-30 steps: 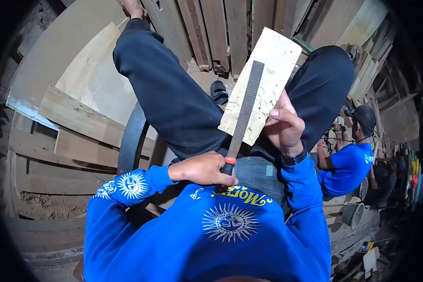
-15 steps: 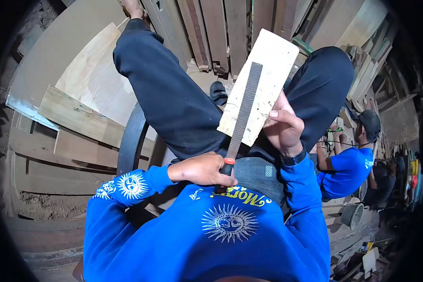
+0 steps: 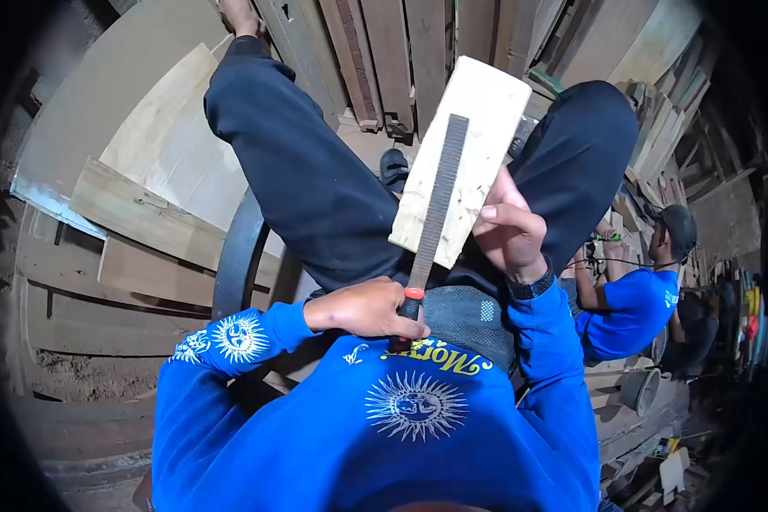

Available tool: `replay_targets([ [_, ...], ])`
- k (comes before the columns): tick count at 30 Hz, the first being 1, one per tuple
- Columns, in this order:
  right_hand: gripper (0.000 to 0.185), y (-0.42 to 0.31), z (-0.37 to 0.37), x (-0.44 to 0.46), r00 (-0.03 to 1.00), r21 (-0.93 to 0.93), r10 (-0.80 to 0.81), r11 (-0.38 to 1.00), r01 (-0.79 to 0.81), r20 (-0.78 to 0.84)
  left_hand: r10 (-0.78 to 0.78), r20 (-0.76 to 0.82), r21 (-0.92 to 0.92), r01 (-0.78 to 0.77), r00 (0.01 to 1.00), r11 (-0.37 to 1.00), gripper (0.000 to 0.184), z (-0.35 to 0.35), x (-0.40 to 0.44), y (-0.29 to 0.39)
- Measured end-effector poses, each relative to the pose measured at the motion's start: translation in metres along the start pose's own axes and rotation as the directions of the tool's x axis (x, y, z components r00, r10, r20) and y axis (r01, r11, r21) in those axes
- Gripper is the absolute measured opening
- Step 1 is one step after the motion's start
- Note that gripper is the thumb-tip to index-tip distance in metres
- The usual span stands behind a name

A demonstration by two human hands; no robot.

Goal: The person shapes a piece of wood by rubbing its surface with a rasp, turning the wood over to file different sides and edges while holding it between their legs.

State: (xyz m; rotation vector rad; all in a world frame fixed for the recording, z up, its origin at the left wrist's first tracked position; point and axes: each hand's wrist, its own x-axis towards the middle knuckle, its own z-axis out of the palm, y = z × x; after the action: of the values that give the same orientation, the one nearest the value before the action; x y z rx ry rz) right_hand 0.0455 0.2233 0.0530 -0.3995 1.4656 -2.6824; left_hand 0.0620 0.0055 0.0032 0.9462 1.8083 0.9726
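Observation:
A flat, pale wooden block (image 3: 486,102) is tilted above my lap, between my knees. My right hand (image 3: 514,229) holds it by the lower right edge, with the thumb in front and the other fingers partly hidden behind the wood. My left hand (image 3: 369,309) is closed round the black and red handle of a rasp (image 3: 439,205). The rasp's long, ridged metal blade points up and away from me across the block's face. Whether the blade presses on the wood or hovers just over it, I cannot tell.
Wooden boards (image 3: 171,145) lie at the left, and long planks (image 3: 392,68) stand ahead beyond my feet. A dark curved rim (image 3: 237,256) is beside my left leg. At the right sits a co-worker (image 3: 631,299) in blue, near a grey bucket (image 3: 640,392) and stacked timber.
The block has shifted slightly left and its tilt has changed a little. The rasp blade has swung slightly left, while my left hand is almost in the same place.

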Motion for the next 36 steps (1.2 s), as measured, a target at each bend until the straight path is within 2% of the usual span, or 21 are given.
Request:
replay_targets([
  [2,0.096,0.001,0.000,0.000,0.983,-0.056,0.137,0.990,-0.131,0.121,0.026,0.003,-0.031,-0.026,1.000,0.999,0.036,-0.002,-0.002,0.006],
  [3,0.094,0.004,0.000,0.000,0.962,-0.066,0.181,0.983,-0.171,0.207,0.051,0.006,-0.061,-0.051,0.999,0.997,0.034,-0.003,-0.002,0.008],
  [5,0.093,0.004,0.001,-0.002,0.933,-0.073,0.229,0.974,-0.217,0.279,0.029,0.031,-0.081,-0.026,0.999,0.996,0.033,-0.002,-0.002,0.005],
  [7,0.090,0.006,0.001,-0.002,0.944,-0.020,0.195,0.980,-0.196,0.267,0.051,0.030,-0.081,-0.049,0.998,0.996,0.027,-0.002,-0.001,0.004],
  [8,0.088,0.005,0.000,-0.001,0.972,0.020,0.139,0.989,-0.145,0.190,0.095,-0.020,0.015,-0.095,0.995,0.995,0.028,-0.001,0.001,-0.002],
  [9,0.086,0.004,0.000,-0.001,0.990,0.056,0.085,0.994,-0.092,0.110,0.095,-0.021,0.014,-0.095,0.995,0.995,0.028,-0.002,0.001,0.002],
  [11,0.080,0.001,-0.003,-0.001,0.996,0.105,0.054,0.993,-0.061,0.067,-0.031,0.066,0.023,0.030,0.997,0.999,0.031,-0.004,-0.001,0.010],
  [12,0.082,0.001,-0.003,-0.001,0.997,0.082,0.052,0.995,-0.057,0.065,0.023,0.024,0.006,-0.023,0.999,1.000,0.039,-0.002,-0.001,0.007],
  [13,0.084,0.000,-0.003,0.000,0.997,0.058,0.049,0.997,-0.053,0.065,0.023,0.023,0.004,-0.024,0.999,1.000,0.039,-0.002,-0.001,0.007],
  [15,0.086,0.004,-0.005,-0.001,0.986,0.019,0.107,0.994,-0.111,0.129,-0.025,0.041,0.030,0.024,0.999,0.999,0.033,-0.004,-0.002,0.009],
  [17,0.093,0.007,-0.004,-0.003,0.954,-0.072,0.210,0.977,-0.199,0.213,0.015,0.023,-0.028,-0.015,1.000,1.000,0.031,0.000,0.000,0.002],
  [19,0.093,0.010,0.000,-0.002,0.951,-0.048,0.182,0.983,-0.175,0.250,0.085,0.016,-0.032,-0.085,0.996,0.996,0.027,0.001,-0.001,0.001],
  [21,0.091,0.002,0.001,-0.003,0.964,0.010,0.203,0.978,-0.208,0.171,0.051,0.025,-0.009,-0.050,0.998,0.999,0.026,0.000,0.001,0.001],
  [23,0.086,0.001,-0.003,-0.001,0.990,0.069,0.104,0.991,-0.110,0.097,-0.044,0.031,0.019,0.044,0.999,0.999,0.041,-0.001,0.002,-0.002],
  [25,0.086,-0.003,-0.005,-0.001,0.997,0.070,0.046,0.996,-0.051,0.069,0.008,0.011,-0.035,-0.008,1.000,0.999,0.042,0.001,0.002,-0.001],
  [27,0.087,-0.005,-0.004,0.000,0.997,0.059,0.043,0.997,-0.047,0.064,-0.041,0.025,0.015,0.040,0.999,0.999,0.041,0.000,0.002,-0.001],
  [29,0.091,-0.001,-0.005,-0.001,0.983,0.003,0.091,0.996,-0.093,0.156,-0.014,0.017,-0.050,0.014,1.000,0.999,0.039,-0.003,-0.001,0.008],
  [31,0.098,0.005,-0.005,-0.003,0.947,-0.046,0.219,0.976,-0.214,0.236,0.067,0.000,-0.084,-0.066,0.998,0.994,0.037,-0.001,-0.001,0.003],
  [33,0.096,0.005,0.000,-0.002,0.940,-0.035,0.200,0.979,-0.198,0.276,0.032,0.035,-0.069,-0.030,0.999,0.997,0.037,0.000,-0.001,0.002],
  [35,0.095,0.002,-0.003,-0.005,0.960,-0.008,0.177,0.984,-0.179,0.218,0.102,-0.047,-0.025,-0.103,0.994,0.994,0.037,-0.001,0.000,0.004],
  [36,0.094,0.000,-0.003,-0.004,0.976,0.018,0.151,0.988,-0.156,0.157,0.054,-0.015,-0.019,-0.054,0.998,0.998,0.038,-0.001,0.002,0.001],
])
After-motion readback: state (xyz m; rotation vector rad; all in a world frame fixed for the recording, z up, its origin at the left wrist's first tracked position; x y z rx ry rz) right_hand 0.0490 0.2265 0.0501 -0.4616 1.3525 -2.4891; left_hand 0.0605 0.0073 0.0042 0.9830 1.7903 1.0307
